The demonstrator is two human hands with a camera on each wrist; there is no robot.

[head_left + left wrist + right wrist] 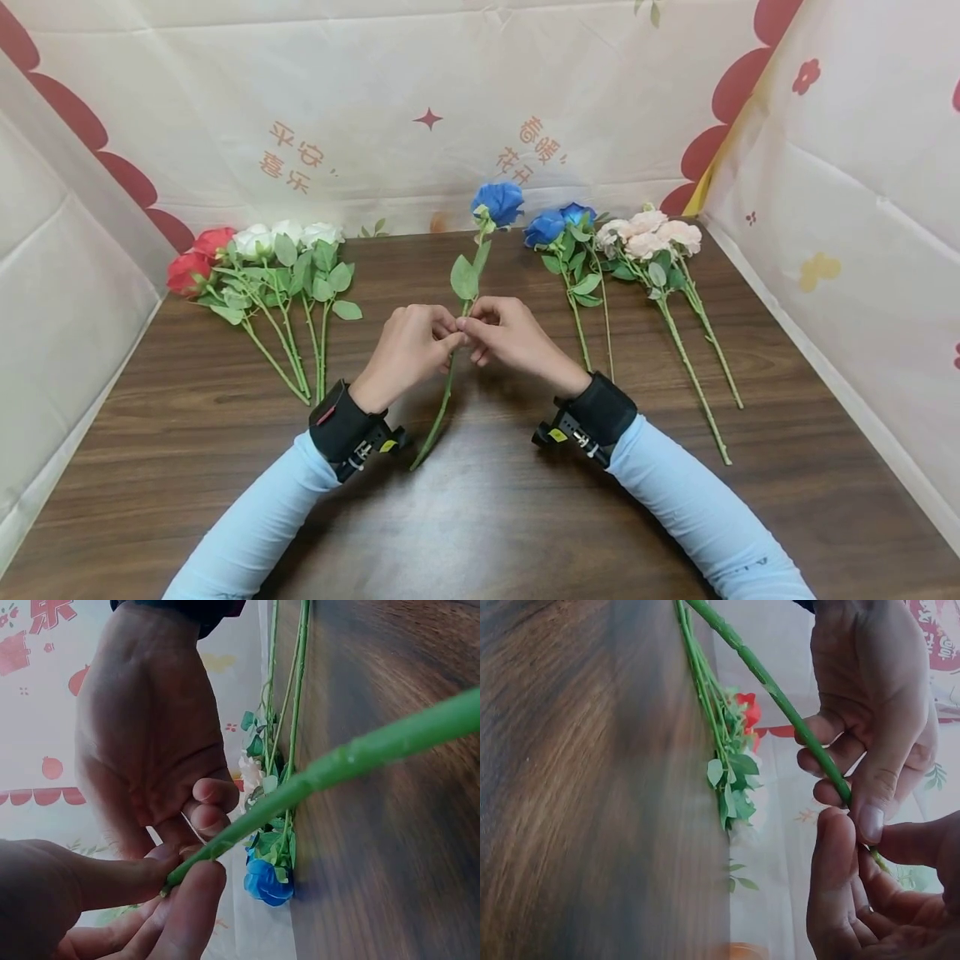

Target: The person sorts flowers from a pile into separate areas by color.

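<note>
Left hand and right hand pinch blue rose, mid-frame. Ruffled bloom points up; thin, knobbly stem slants to lower centre.

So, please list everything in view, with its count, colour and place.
table: one, brown, foreground
held rose: one, blue, centre, raised
lying roses: two, blue, right of centre
bunched flowers: several, pale pink, right
red roses: two, red, left
white roses: three, white, beside the red ones
cloth walls: three, whitish with red prints, back and sides
wristbands with devices: two, black, wrists
sleeves: two, light blue, forearms
left grip: one, bare, pinching the held rose
right grip: one, bare, also pinching it
</note>
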